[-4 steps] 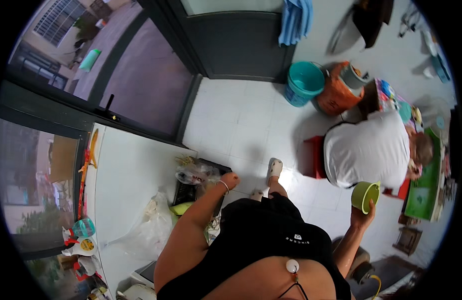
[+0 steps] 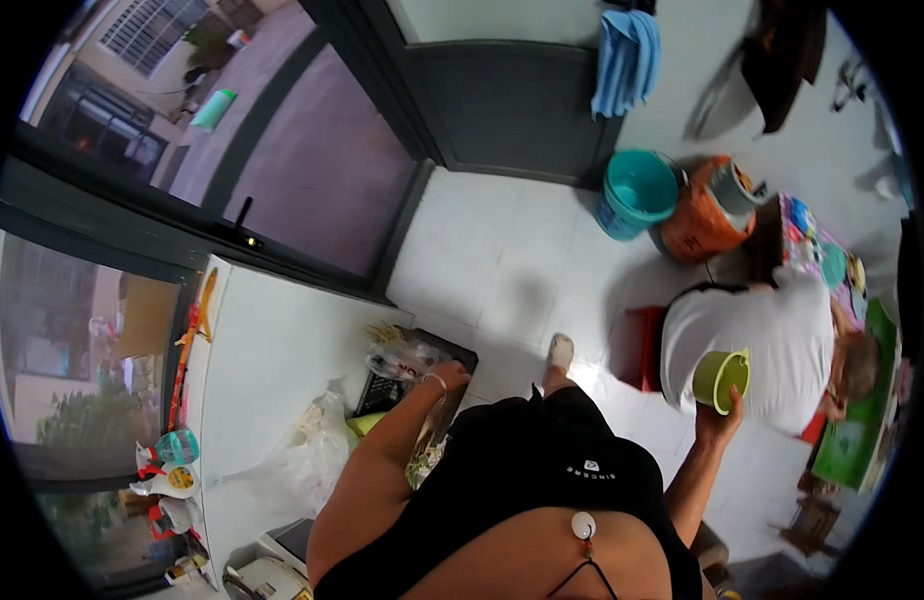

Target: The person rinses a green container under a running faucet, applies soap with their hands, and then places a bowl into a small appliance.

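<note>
While the right hand (image 2: 719, 425) holds a green cup (image 2: 718, 382) in the lower right of the frame, the left hand (image 2: 452, 376) is near a plastic bag (image 2: 395, 358) left of centre; whether it grasps anything, I can't tell from here.

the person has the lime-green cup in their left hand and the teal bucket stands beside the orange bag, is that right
The hand is wrong: the head view shows the lime-green cup in the person's right hand, not the left hand. The teal bucket does stand beside the orange bag.
</note>
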Tool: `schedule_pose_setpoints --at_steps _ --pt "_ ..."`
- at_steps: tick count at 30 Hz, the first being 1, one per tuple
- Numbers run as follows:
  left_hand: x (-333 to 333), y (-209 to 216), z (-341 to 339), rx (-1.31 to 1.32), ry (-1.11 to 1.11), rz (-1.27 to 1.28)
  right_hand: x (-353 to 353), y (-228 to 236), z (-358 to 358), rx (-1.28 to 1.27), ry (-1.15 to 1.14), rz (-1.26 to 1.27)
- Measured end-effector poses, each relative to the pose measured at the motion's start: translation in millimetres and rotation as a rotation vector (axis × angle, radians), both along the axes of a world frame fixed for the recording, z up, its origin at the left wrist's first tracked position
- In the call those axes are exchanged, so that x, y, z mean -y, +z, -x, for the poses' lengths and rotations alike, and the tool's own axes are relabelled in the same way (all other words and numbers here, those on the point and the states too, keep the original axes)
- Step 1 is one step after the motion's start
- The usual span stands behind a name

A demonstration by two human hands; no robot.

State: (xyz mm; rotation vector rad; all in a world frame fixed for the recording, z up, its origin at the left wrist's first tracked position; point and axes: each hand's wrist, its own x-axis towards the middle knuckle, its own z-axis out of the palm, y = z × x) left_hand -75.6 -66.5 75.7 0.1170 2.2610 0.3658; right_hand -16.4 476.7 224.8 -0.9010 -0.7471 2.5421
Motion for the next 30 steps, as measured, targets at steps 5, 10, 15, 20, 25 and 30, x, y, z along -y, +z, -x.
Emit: schedule_pose_setpoints --at_steps 5,10,15,20,25,30 --pt "38 11 -12 -0.029 0.138 0.065 -1 -23 153 0.064 0.274 -0.114" --pt "71 14 17 -0.144 0.456 -0.006 80 -18 311 -0.071 0.528 -0.091" --pt "118 36 89 -0.334 0.585 0.075 226 17 433 -0.162 0.808 -0.115" --pt "223 139 240 -1.352 1.067 0.042 357 24 527 -0.203 1.040 -0.087" --pt "349 205 315 -1.334 1.152 0.591 455 43 593 -0.015 1.155 -0.179" --pt "426 192 344 -0.741 1.284 0.778 520 25 667 -0.070 1.239 -0.193"
